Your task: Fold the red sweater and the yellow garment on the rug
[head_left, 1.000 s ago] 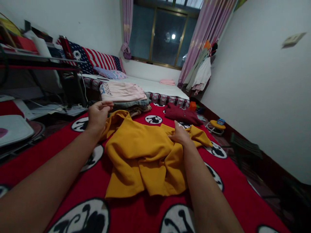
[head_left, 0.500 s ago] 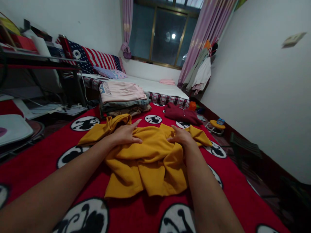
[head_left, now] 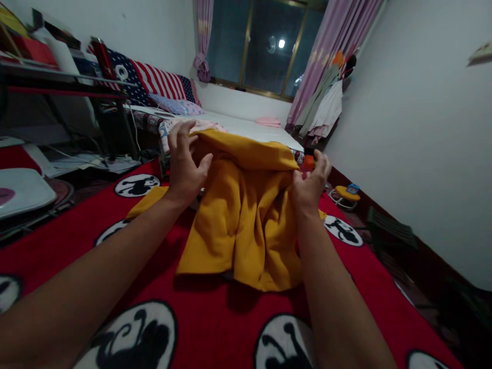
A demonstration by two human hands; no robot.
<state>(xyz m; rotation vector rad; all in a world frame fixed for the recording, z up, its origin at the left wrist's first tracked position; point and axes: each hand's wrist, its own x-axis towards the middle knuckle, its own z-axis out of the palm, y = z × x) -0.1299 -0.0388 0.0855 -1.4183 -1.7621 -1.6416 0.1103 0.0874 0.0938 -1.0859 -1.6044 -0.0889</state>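
A mustard-yellow garment (head_left: 246, 215) is lifted off the red blanket (head_left: 215, 323), its top edge raised and its lower part still draped on the blanket. My left hand (head_left: 186, 164) grips the top left of the garment, thumb pinched against the cloth with the fingers partly raised. My right hand (head_left: 309, 184) grips the top right edge in the same way. One sleeve (head_left: 148, 202) trails on the blanket to the left.
Behind the garment sits a stack of folded clothes (head_left: 172, 128), mostly hidden. A bed (head_left: 249, 130) with a striped pillow runs to the window. A shelf (head_left: 57, 84) and a white appliance (head_left: 23, 187) stand left; a small yellow stool (head_left: 348, 195) sits right.
Both hands went from lying flat on the yellow garment to gripping its top edge and raising it off the blanket. The view tilted slightly downward.
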